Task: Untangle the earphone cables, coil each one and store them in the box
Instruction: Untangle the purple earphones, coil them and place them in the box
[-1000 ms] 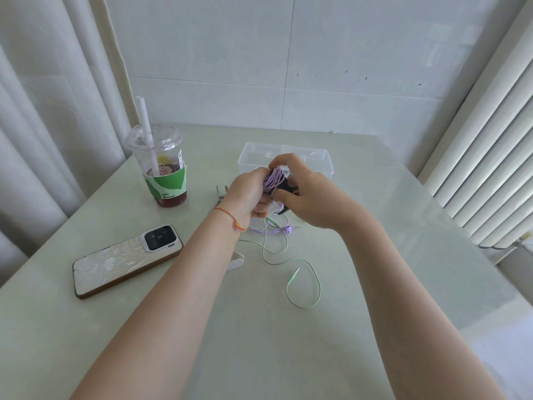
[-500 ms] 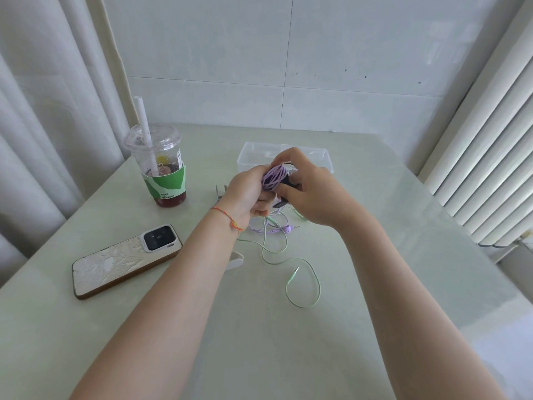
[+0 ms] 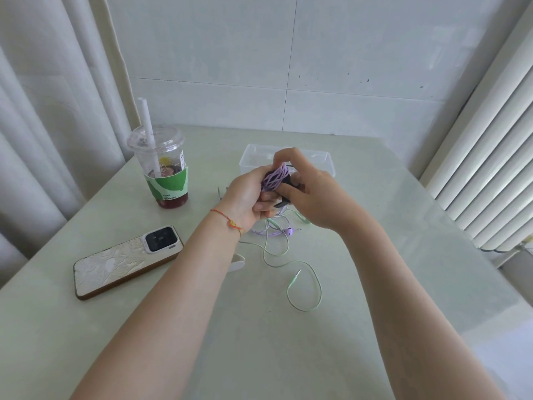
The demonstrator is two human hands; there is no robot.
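Lying loose on the worktop (image 3: 259, 356), the green cable (image 3: 305, 284) looks light and limp — best pinched near its plug. Beyond, left hand (image 3: 248, 197) and right hand (image 3: 311, 197) grip the purple coil (image 3: 275, 179) before the box (image 3: 328, 160).

We see the left hand (image 3: 245, 194) and right hand (image 3: 311, 194) meet above the middle of the pale green table (image 3: 403, 255), gripping a coiled purple earphone cable (image 3: 274, 180) between them, with the clear plastic box (image 3: 253, 160) just behind. Below the hands a mint-green earphone cable (image 3: 317, 287) lies loose on the table, trailing toward us. The plastic drink cup with a straw (image 3: 164, 168) stands to the left, and the white-cased phone (image 3: 124, 261) lies nearer us, before it.
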